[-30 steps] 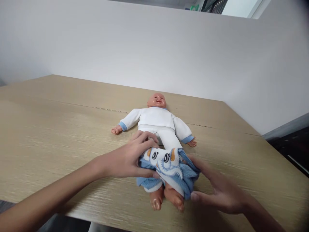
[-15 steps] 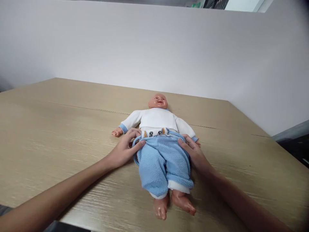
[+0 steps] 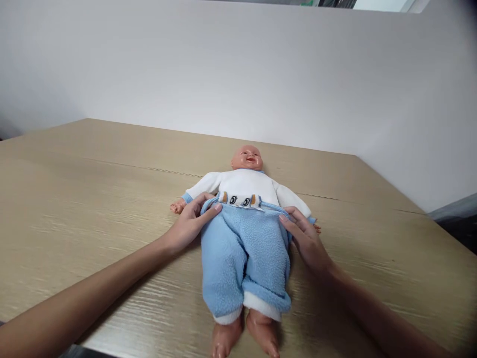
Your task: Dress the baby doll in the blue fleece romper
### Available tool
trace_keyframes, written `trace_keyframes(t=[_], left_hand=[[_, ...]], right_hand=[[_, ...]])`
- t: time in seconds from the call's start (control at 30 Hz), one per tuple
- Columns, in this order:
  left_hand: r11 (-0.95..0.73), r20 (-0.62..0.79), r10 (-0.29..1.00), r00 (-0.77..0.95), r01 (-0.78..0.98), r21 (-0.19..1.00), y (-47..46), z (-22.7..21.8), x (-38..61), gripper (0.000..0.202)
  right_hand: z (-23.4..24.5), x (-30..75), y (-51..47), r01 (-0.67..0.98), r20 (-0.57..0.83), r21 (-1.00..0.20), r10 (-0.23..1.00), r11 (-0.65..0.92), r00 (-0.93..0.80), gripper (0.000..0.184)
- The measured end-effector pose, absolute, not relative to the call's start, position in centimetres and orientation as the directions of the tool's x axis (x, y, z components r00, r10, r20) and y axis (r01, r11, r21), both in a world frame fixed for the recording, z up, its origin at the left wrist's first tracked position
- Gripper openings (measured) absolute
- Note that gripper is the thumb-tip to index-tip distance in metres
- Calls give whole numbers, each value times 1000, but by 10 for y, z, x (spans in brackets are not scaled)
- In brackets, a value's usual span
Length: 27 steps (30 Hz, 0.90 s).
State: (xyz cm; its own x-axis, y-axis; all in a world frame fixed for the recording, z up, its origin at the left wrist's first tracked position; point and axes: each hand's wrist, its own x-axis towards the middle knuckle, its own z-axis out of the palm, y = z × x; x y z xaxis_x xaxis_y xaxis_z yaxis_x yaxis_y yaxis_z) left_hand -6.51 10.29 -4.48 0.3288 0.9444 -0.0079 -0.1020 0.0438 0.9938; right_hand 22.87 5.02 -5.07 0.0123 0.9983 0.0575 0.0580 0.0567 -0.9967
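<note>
I see tan table [image 3: 93,248] under doll [image 3: 246,185], on its back. Blue pants [image 3: 225,258] cover doll's legs; L hand [image 3: 189,222] & R hand [image 3: 304,237], at doll's hips, pinch waistband [image 3: 242,210], some fingertips hidden. Doll's toes [image 3: 219,351] partly cut off @ btm.

the trousers [image 3: 242,238] are blue with white cuffs [image 3: 261,304], the top [image 3: 248,183] white.

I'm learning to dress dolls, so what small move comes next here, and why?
Probably ease the blue pants slightly higher on the doll: the left hand and right hand grip the pants' opposite sides, and both feet poke out below.
</note>
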Motion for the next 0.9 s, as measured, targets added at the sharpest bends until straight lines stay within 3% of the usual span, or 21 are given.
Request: trace_keyframes(t=[0.13, 0.2, 0.3, 0.47, 0.53, 0.67, 0.9], left_hand=[[-230, 186, 908, 376, 75, 970, 114, -23, -63, 36], [-292, 218, 895, 390, 141, 946, 120, -10, -58, 36], [-284, 180, 899, 399, 219, 933, 126, 0, -52, 37], [-350, 177, 898, 402, 411, 842, 130, -10, -59, 33], [-414, 210, 880, 425, 473, 778, 131, -13, -60, 31], [-445, 246, 870, 429, 464, 766, 138, -14, -54, 32], [-410, 303, 902, 308, 386, 826, 144, -39, -55, 31]], right_hand=[[-25, 227, 63, 271, 170, -947, 985, 174, -37, 26], [-17, 224, 75, 185, 137, -971, 988, 149, -78, 25], [-20, 225, 90, -9, 49, -999, 996, 48, -79, 40], [-48, 238, 88, 226, 35, -974, 999, 32, 8, 50], [-58, 241, 88, 205, 45, -978, 999, 38, 30, 47], [-67, 241, 101, 36, 29, -999, 995, 25, 96, 49], [-63, 239, 95, 58, 29, -998, 998, 26, 61, 38]])
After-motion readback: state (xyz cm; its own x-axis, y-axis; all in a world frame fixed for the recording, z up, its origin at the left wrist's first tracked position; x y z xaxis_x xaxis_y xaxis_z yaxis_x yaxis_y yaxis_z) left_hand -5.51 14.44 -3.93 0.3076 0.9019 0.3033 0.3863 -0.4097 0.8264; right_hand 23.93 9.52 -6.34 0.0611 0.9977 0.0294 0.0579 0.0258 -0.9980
